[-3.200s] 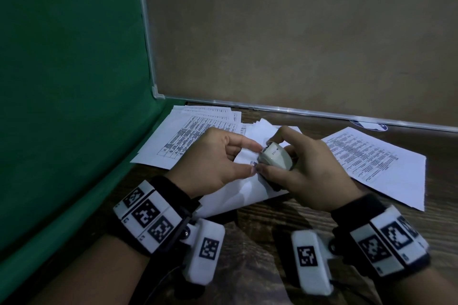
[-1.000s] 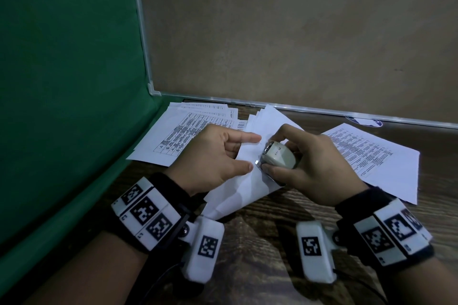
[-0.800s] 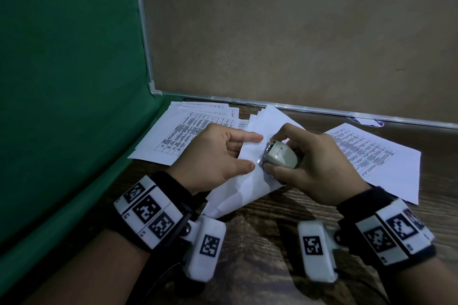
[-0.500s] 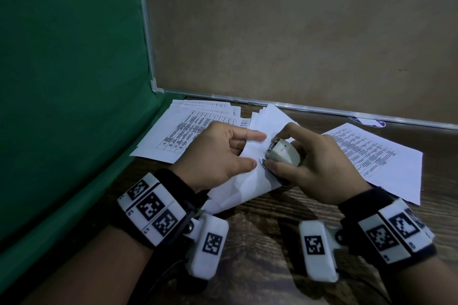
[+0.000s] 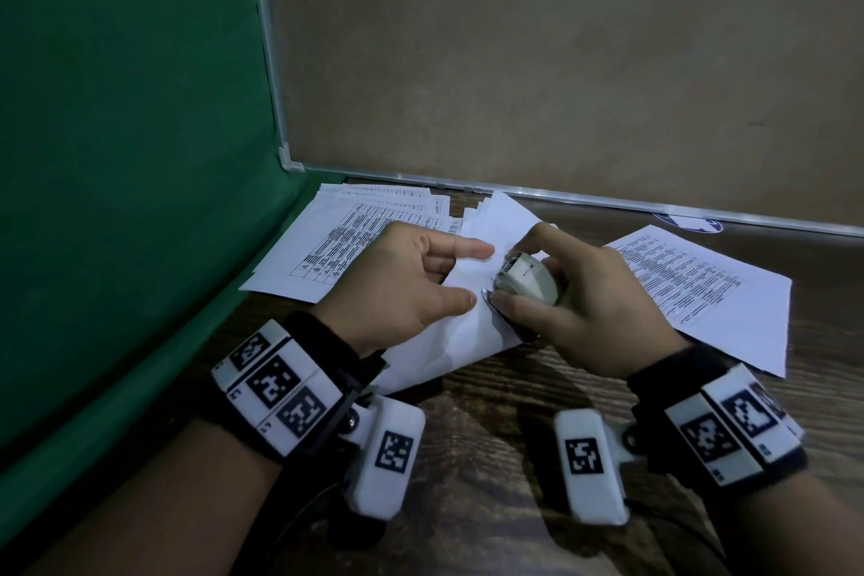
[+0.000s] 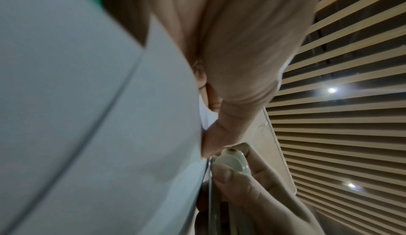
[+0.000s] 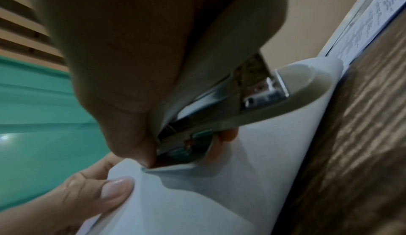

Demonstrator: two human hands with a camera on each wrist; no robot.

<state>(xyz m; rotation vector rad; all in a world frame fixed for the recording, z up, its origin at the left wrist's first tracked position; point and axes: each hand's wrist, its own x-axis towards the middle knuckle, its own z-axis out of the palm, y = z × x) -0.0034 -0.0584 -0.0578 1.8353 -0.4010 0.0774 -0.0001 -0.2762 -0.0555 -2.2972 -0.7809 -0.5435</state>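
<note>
Gripping a stapler (image 5: 528, 278) between thumb and curled fingers, the right hand (image 5: 594, 309) sets the tool's mouth over the edge of a white sheaf (image 5: 444, 341). The left hand (image 5: 402, 295) pinches the same sheaf just beside the stapler, thumb on top and forefinger stretched out. The sheaf bows upward from the tabletop (image 5: 491, 416) at mid-scene.

Risk: if the pinch slackens, the sheets may slide apart or buckle in the mouth, giving a skewed or missed staple. The left thumb also lies close enough to be nipped.

The only holder in view is the stapler's metal channel (image 7: 219, 89); whether it carries staples cannot be told. Beyond the hands, printed pages (image 5: 336, 243) lie far left and a printed sheet (image 5: 701, 290) lies right.
</note>
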